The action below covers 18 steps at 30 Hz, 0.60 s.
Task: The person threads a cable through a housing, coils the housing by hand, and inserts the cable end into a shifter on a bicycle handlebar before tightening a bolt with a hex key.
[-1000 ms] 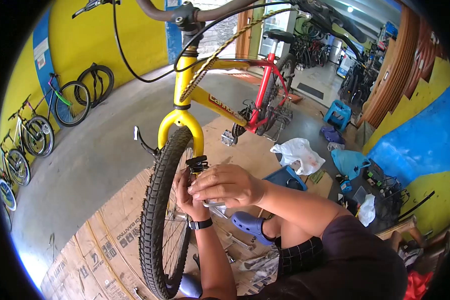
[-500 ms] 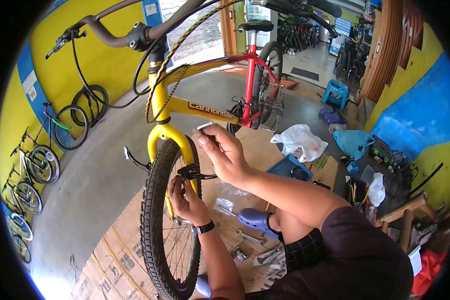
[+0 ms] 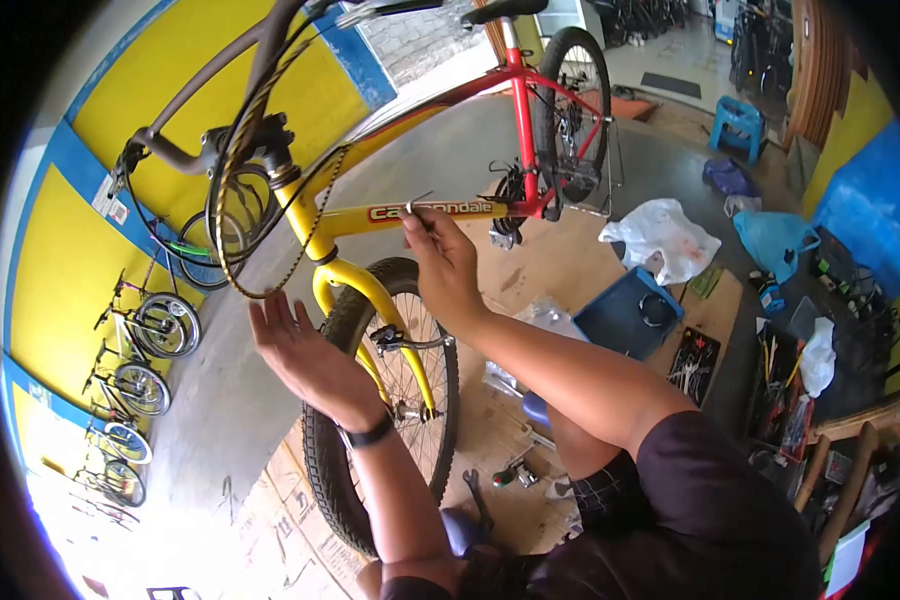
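My right hand (image 3: 442, 265) is pinched on a thin bent metal piece (image 3: 412, 206), held in front of the yellow down tube (image 3: 360, 218) of a bicycle. My left hand (image 3: 315, 360), a dark band on its wrist, is open with fingers stretched out. Its fingertips are right at the loop of a black-and-yellow braided cable (image 3: 232, 190) hanging from the handlebar (image 3: 180, 85). Below lie the yellow fork (image 3: 363, 283), a black brake arm (image 3: 390, 338) and the front tyre (image 3: 335, 490), partly hidden behind my left arm.
Cardboard (image 3: 315, 520) covers the floor under the wheel. A wrench (image 3: 478, 497), a blue tray (image 3: 625, 320) and a white plastic bag (image 3: 660, 238) lie to the right. Several bicycles (image 3: 155, 320) stand along the yellow wall. A blue stool (image 3: 737, 128) is farther back.
My left hand has left the brake arm and moved up and left to the braided cable, its fingers spreading. My right hand still pinches the metal piece. The view has shifted and the handlebar has turned.
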Available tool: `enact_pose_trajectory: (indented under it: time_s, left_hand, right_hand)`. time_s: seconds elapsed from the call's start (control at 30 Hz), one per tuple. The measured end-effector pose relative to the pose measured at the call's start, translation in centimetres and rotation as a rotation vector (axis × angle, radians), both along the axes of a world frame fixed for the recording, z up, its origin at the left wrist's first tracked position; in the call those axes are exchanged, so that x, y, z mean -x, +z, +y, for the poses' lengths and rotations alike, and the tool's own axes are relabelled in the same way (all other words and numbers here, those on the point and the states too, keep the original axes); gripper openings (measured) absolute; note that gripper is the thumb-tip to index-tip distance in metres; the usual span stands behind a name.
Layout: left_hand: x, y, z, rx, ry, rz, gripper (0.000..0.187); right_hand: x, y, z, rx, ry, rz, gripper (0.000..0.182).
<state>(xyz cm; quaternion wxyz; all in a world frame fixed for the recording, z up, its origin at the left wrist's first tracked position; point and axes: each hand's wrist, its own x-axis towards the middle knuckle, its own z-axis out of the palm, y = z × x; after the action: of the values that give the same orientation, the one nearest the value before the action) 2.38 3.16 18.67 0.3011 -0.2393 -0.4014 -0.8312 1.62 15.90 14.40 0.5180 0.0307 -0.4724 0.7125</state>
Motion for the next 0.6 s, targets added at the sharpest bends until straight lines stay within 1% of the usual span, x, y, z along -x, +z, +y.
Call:
enact_pose_trajectory:
  time_s: [0.1,0.13,0.2,0.27,0.3,0.33,0.4,0.5,0.6]
  left_hand:
    - [2.7,1.2,0.8,0.431,-0.014,0.193,0.063]
    - [2.4,1.5,1.2,0.400,-0.061,0.139,0.057]
    - [2.6,1.1,-0.6,0.552,0.108,0.179,0.052]
    - [2.8,0.8,-3.3,0.648,0.115,0.397,0.052]
    - [2.4,0.6,-4.6,0.644,0.182,0.365,0.050]
    - [2.2,1.0,-6.4,0.731,0.205,0.351,0.048]
    - [1.6,2.2,-8.8,0.828,0.207,0.392,0.046]
    - [-2.4,4.2,-9.7,0.939,0.324,0.357,0.041]
    - [-5.4,6.4,-10.9,1.033,0.321,0.250,0.038]
  right_hand:
    - [-0.1,0.3,0.2,0.079,-0.015,0.028,0.024]
    - [0.0,0.5,0.2,0.102,-0.007,0.042,0.024]
    - [-0.3,0.5,0.5,0.129,0.002,0.027,0.024]
    - [-0.4,0.6,0.8,0.115,-0.006,0.017,0.024]
    - [-0.5,0.6,0.9,0.130,0.026,0.030,0.023]
    - [-0.9,0.8,1.0,0.132,0.054,0.012,0.024]
    - [-1.5,1.0,0.9,0.138,0.122,-0.033,0.025]
    - [-0.7,0.6,0.7,0.137,0.159,-0.060,0.022]
    - [-0.9,0.6,0.0,0.157,0.234,-0.053,0.022]
